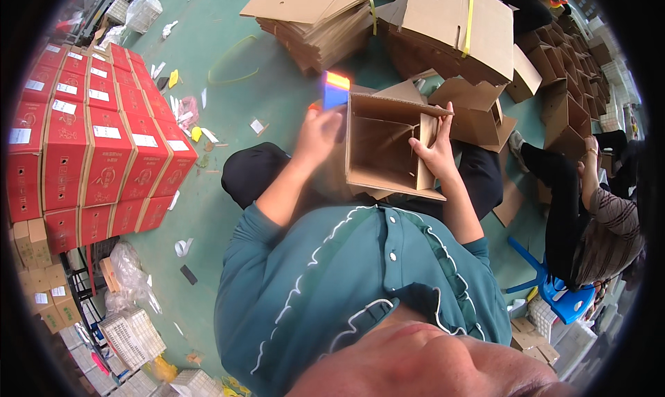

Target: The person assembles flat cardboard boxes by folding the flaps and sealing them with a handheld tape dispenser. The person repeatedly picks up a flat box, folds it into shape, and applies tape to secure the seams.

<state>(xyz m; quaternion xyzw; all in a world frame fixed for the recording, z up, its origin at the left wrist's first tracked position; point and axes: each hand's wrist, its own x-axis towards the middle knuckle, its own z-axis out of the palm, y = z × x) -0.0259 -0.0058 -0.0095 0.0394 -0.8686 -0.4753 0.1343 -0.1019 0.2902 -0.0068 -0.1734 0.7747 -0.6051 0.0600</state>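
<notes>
Green floor [228,113], carton [381,144], blurred tool [336,96], blurred left fingers [325,127]

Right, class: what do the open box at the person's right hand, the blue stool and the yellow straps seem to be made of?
Open box: matt brown cardboard, judging by its stiff folded flaps.
Blue stool: probably moulded plastic, smooth, evenly coloured, with light glinting off it.
Yellow straps: likely plastic; flat, thin bands, though fabric isn't ruled out.

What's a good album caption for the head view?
Right hand holds an open cardboard carton, left hand grips a blurred blue-and-orange tool; red cartons stacked at left.
</notes>
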